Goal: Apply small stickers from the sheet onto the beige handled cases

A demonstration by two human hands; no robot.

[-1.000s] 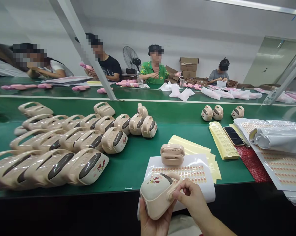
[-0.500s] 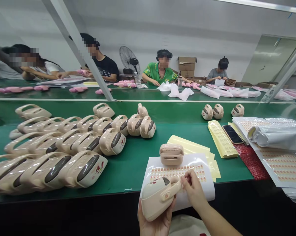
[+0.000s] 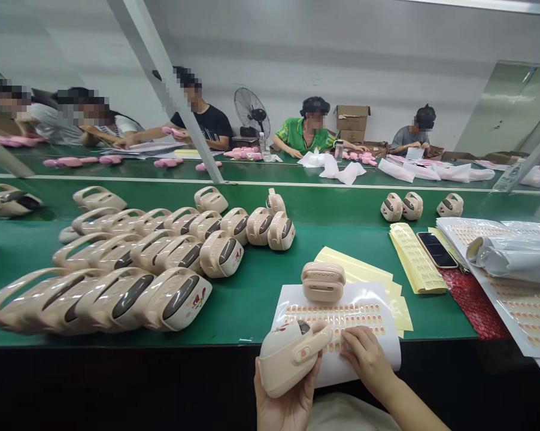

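Observation:
My left hand (image 3: 285,398) is wrapped around the underside of a beige plastic device with a carry handle (image 3: 283,365), holding it tilted above the table's front edge. An oval mark with a small orange patch sits on the handle's pivot. My right hand (image 3: 366,359) is at the white sticker sheet (image 3: 292,296), right of the handle, its thumb and fingers pinched over the rows of small oval stickers (image 3: 335,311). Whatever is between those fingertips is hidden. Another beige device (image 3: 324,281) stands on the sheet's far edge.
Rows of similar beige devices (image 3: 184,299) fill the left of the green table (image 3: 247,311). Yellow sheets (image 3: 357,269), a phone (image 3: 436,249), red bubble wrap (image 3: 472,299) and stacked sticker sheets (image 3: 521,299) lie right. Co-workers sit across, behind a metal post (image 3: 193,131).
My right hand has moved from the device's handle down and right onto the sticker sheet. The left hand still holds the device. The view has shifted slightly left.

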